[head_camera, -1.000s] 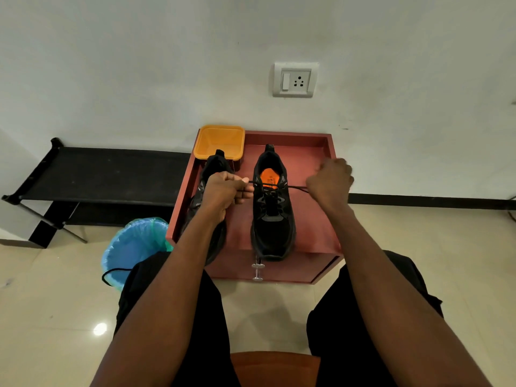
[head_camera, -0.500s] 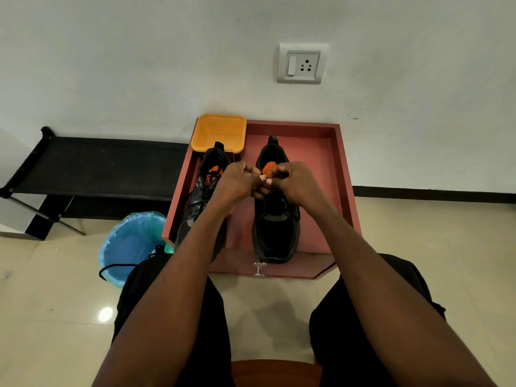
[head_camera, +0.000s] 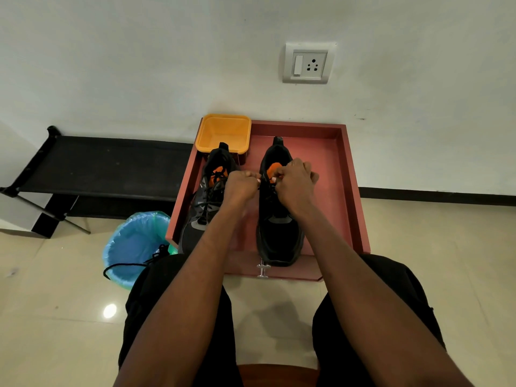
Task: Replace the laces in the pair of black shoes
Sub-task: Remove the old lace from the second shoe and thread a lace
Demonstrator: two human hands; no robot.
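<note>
Single view: head-worn wide-angle camera, looked forward and steeply down from close above; wall (head_camera: 139,51) filled upper frame, floor (head_camera: 446,275) the lower frame.

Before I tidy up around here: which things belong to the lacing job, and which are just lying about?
In use: right shoe, left shoe, lace, left hand, right hand, red tray.
Lying about: orange tub, blue bin, old lace, black bench.
</note>
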